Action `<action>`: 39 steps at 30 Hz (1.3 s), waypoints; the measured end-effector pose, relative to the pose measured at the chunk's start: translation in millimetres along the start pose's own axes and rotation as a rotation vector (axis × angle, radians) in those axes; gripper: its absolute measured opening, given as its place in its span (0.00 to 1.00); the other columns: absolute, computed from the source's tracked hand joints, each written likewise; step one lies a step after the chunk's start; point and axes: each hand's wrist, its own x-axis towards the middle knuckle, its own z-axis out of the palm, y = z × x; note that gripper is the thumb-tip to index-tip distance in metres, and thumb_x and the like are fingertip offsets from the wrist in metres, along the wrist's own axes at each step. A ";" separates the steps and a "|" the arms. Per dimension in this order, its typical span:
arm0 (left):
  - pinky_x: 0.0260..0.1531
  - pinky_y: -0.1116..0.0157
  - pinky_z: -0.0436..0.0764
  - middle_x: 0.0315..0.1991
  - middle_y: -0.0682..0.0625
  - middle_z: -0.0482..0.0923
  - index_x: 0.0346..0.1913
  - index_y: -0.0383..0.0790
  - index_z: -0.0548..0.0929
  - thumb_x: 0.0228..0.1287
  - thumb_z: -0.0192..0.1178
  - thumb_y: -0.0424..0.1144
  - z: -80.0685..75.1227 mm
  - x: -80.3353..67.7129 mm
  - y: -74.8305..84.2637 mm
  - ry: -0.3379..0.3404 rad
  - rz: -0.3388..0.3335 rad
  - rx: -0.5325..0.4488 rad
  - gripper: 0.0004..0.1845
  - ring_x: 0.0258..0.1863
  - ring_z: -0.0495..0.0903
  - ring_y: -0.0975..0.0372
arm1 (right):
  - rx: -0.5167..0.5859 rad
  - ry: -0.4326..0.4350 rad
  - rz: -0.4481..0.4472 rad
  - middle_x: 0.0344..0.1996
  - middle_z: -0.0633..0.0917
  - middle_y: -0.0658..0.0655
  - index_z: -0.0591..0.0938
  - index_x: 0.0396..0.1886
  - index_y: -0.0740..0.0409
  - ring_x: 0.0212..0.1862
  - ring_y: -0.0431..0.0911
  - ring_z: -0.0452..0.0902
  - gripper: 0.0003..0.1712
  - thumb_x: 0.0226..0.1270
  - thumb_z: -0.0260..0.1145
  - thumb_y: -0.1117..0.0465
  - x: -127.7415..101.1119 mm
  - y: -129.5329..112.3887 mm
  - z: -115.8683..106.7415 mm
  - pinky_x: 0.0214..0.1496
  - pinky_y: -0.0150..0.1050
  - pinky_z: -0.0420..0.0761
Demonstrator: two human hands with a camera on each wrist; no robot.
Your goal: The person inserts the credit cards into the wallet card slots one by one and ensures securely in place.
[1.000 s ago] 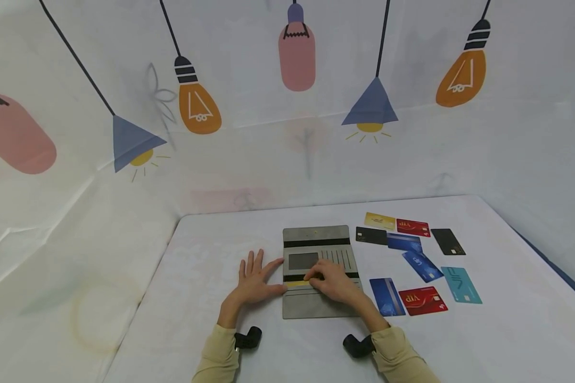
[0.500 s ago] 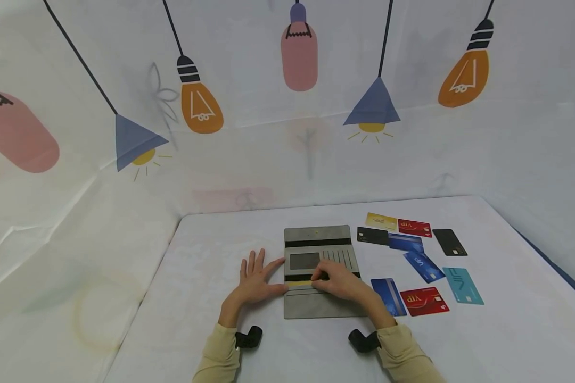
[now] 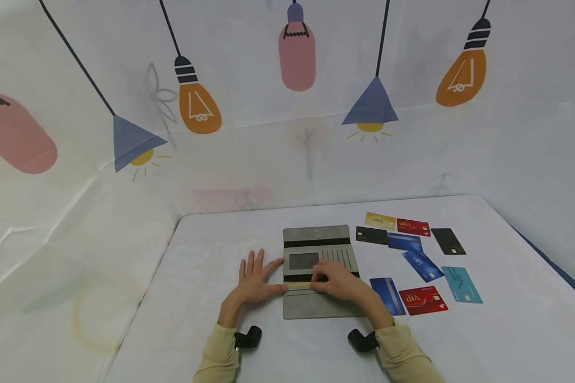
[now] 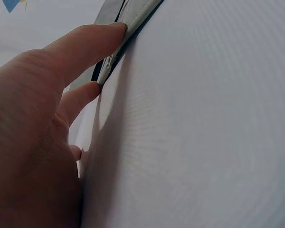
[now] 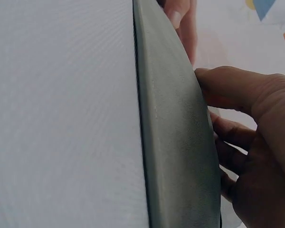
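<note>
An open grey long wallet point(image 3: 316, 308) lies flat on the white table, showing a dark window pocket and card slots. A narrow strip of a yellow card point(image 3: 298, 284) sticks out of a slot in its near half. My right hand point(image 3: 340, 282) pinches this card at its right end, with thumb and forefinger bent. Spread out at the wallet's left edge is my left hand point(image 3: 253, 286); its thumb and forefinger touch that edge, as the left wrist view also shows. In the right wrist view the wallet's near panel point(image 5: 175, 118) partly hides the right fingertips.
Right of the wallet lie several loose cards: a yellow card point(image 3: 380, 221), red cards point(image 3: 423, 300), blue cards point(image 3: 387, 296), black cards point(image 3: 448, 241) and a teal card point(image 3: 462, 285). A white sheet point(image 3: 268, 159) printed with lamps hangs behind the table.
My right hand has shifted slightly right along the slot, and a thinner strip of the yellow card now shows. The left hand has stayed at the wallet's edge.
</note>
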 end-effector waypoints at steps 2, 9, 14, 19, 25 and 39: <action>0.71 0.38 0.31 0.79 0.33 0.39 0.72 0.56 0.69 0.58 0.65 0.60 -0.2 -0.1 0.1 0.001 0.001 0.001 0.39 0.77 0.30 0.39 | -0.017 -0.002 -0.003 0.31 0.75 0.42 0.81 0.28 0.47 0.35 0.38 0.67 0.06 0.65 0.68 0.57 0.0 -0.4 0.2 0.39 0.36 0.68; 0.71 0.39 0.30 0.79 0.32 0.39 0.73 0.55 0.68 0.58 0.65 0.60 -1.4 -0.5 -0.6 -0.003 0.001 -0.013 0.40 0.77 0.29 0.38 | 0.017 0.000 -0.013 0.37 0.79 0.44 0.86 0.32 0.48 0.43 0.42 0.74 0.02 0.65 0.69 0.58 -3.8 0.5 0.8 0.48 0.43 0.76; 0.71 0.39 0.29 0.78 0.31 0.39 0.73 0.54 0.68 0.58 0.65 0.60 -2.0 -2.4 0.0 -0.005 -0.002 -0.034 0.40 0.77 0.29 0.38 | 0.018 -0.016 -0.012 0.40 0.81 0.47 0.88 0.37 0.50 0.47 0.46 0.76 0.04 0.66 0.68 0.58 -5.5 -1.6 0.4 0.53 0.49 0.75; 0.71 0.38 0.30 0.78 0.31 0.39 0.73 0.53 0.68 0.58 0.65 0.60 -2.0 -3.4 0.7 -0.001 0.003 -0.029 0.40 0.77 0.30 0.37 | 0.011 -0.034 0.008 0.41 0.80 0.47 0.88 0.38 0.50 0.48 0.47 0.75 0.05 0.66 0.68 0.57 -6.0 -1.7 0.3 0.54 0.49 0.75; 0.70 0.37 0.31 0.78 0.30 0.40 0.73 0.51 0.68 0.59 0.65 0.59 -5.8 -4.1 5.5 -0.003 0.018 -0.027 0.39 0.76 0.31 0.36 | 0.092 -0.046 0.021 0.43 0.81 0.45 0.87 0.45 0.49 0.48 0.44 0.75 0.08 0.68 0.67 0.57 -9.2 0.2 -4.5 0.52 0.45 0.77; 0.70 0.38 0.30 0.78 0.31 0.40 0.73 0.52 0.68 0.58 0.65 0.59 -4.2 -2.2 2.4 -0.002 0.029 -0.021 0.40 0.76 0.30 0.36 | 0.228 0.100 0.121 0.48 0.85 0.57 0.82 0.56 0.58 0.49 0.47 0.79 0.16 0.71 0.63 0.60 -25.1 15.9 -42.4 0.55 0.50 0.79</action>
